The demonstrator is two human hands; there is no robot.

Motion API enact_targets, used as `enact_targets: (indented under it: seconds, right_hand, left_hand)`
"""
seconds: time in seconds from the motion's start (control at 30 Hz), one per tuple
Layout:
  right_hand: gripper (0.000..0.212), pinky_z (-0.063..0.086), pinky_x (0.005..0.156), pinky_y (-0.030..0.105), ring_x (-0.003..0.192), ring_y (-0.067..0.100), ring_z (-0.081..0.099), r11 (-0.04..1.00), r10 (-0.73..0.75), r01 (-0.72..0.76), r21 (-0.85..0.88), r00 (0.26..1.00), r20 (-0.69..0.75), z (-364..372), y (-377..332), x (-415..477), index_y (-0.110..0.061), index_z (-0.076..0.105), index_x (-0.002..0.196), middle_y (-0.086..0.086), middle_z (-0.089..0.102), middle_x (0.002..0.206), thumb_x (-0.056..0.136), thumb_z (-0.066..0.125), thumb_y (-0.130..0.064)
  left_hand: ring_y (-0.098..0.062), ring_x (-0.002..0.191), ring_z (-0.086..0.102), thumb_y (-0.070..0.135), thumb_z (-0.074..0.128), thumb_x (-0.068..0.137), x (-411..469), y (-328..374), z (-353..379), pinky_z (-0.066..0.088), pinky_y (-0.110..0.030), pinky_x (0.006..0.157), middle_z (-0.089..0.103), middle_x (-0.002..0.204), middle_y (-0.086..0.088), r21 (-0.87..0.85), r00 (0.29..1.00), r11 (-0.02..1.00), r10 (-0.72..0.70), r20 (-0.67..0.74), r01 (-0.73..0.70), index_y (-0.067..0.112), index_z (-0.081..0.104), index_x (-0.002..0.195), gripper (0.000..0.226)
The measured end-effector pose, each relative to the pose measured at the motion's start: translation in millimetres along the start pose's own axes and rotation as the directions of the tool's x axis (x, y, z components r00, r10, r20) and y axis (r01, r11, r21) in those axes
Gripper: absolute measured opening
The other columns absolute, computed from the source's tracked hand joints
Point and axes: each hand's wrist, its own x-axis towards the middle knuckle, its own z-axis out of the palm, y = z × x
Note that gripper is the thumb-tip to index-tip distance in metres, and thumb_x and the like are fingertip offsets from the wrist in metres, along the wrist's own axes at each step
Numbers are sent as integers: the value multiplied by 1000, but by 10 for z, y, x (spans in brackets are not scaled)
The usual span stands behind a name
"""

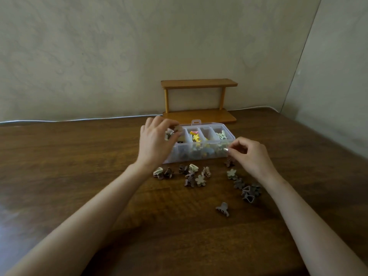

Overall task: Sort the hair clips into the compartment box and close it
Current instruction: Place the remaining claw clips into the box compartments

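The left hand (154,141) is gripping brown clips (169,133) over the box's (184,155) left compartment. The right hand (249,154) is curling at its corner, hold unclear. Next move is probably calling for a clean drop.

Loose clips (191,176) crowd table (79,156) before box (199,154).

A dark wooden table (79,176) carries a clear compartment box (199,154), its lid open. Just behind the box stands a small two-tier wooden shelf (199,84). In front of the box loose hair clips (191,174) lie scattered, mostly brown and beige flower shapes, with a brown clump (250,193) off to the front right. A grey claw clip (223,209) lies alone, farthest in front of the box. Behind and to the left of the box a white cable (59,120) runs along the table's back edge.
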Motion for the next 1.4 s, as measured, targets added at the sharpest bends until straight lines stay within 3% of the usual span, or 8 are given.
enact_targets:
  seconds: [0.23, 0.37, 0.47, 0.63, 0.8, 0.93, 1.17, 1.4]
  right_hand:
    - [2, 43, 66, 16, 78, 7, 60, 1000, 14, -14, 8, 1000, 14, -1, 25, 8, -17, 66, 87, -7, 64, 85, 87, 64, -18]
    - [2, 45, 68, 18, 78, 7, 60, 1000, 17, -18, 12, 1000, 24, -15, 25, 8, -17, 66, 87, -6, 65, 86, 87, 64, -19]
    - [3, 49, 70, 22, 78, 8, 62, 1000, 21, -21, 16, 999, 31, -24, 22, 8, -17, 66, 87, -5, 66, 85, 87, 64, -19]
    - [3, 46, 68, 18, 77, 6, 61, 1000, 20, -20, 4, 999, 43, -27, 19, 8, -17, 66, 87, -6, 65, 84, 87, 64, -18]
    - [3, 45, 67, 17, 76, 5, 61, 1000, 19, -19, -6, 999, 47, -28, 7, 4, -17, 66, 88, -6, 65, 83, 87, 63, -18]
    - [3, 46, 69, 20, 77, 5, 59, 998, 27, -25, -60, 999, 28, -57, 26, 15, -18, 65, 90, -7, 63, 85, 87, 63, -18]
    - [15, 41, 74, 24, 90, 5, 53, 951, 194, -166, -260, 977, 84, -74, 132, 65, -25, 64, 99, -8, 61, 99, 85, 66, -28]
    - [24, 41, 76, 26, 92, 6, 50, 930, 231, -163, -330, 957, 176, -3, 125, 53, -26, 65, 101, -9, 58, 100, 80, 70, -38]
  left_hand:
    - [-19, 108, 46, 33, 58, 88, 65, -295, -27, 31, -34, 84, 61, 113, 5, 38, 975, 993, -117, 187, 112, 22, 60, 106, 21]
    - [-18, 118, 41, 1, 41, 88, 97, -352, -97, 25, -32, 87, 58, 124, 7, 39, 975, 999, -16, 224, 7, 24, 63, 106, 36]
    - [-16, 119, 41, 0, 37, 88, 77, -397, -115, 22, -34, 95, 58, 126, 9, 111, 928, 987, 67, 365, -115, 26, 66, 103, 41]
    - [-22, 112, 44, 13, 36, 89, 80, -395, -146, 26, -38, 94, 60, 113, 1, 192, 950, 961, 140, 278, -198, 22, 61, 99, 28]
    - [-18, 113, 43, 36, 20, 86, 69, -433, -117, 20, -38, 98, 60, 110, 1, 182, 933, 967, 107, 343, -177, 18, 61, 95, 45]
    - [-18, 110, 44, 34, 30, 87, 59, -422, -117, 21, -34, 96, 57, 106, 3, 160, 948, 962, 172, 266, -219, 21, 61, 92, 34]
    - [-12, 124, 35, 47, 23, 89, 67, -387, -119, 11, -40, 107, 57, 122, 3, 112, 885, 973, 131, 446, -200, 27, 65, 112, 52]
    - [-15, 99, 46, 42, 29, 88, 14, -363, -117, 21, -31, 91, 58, 96, 5, 61, 952, 970, 218, 216, -236, 19, 63, 87, 41]
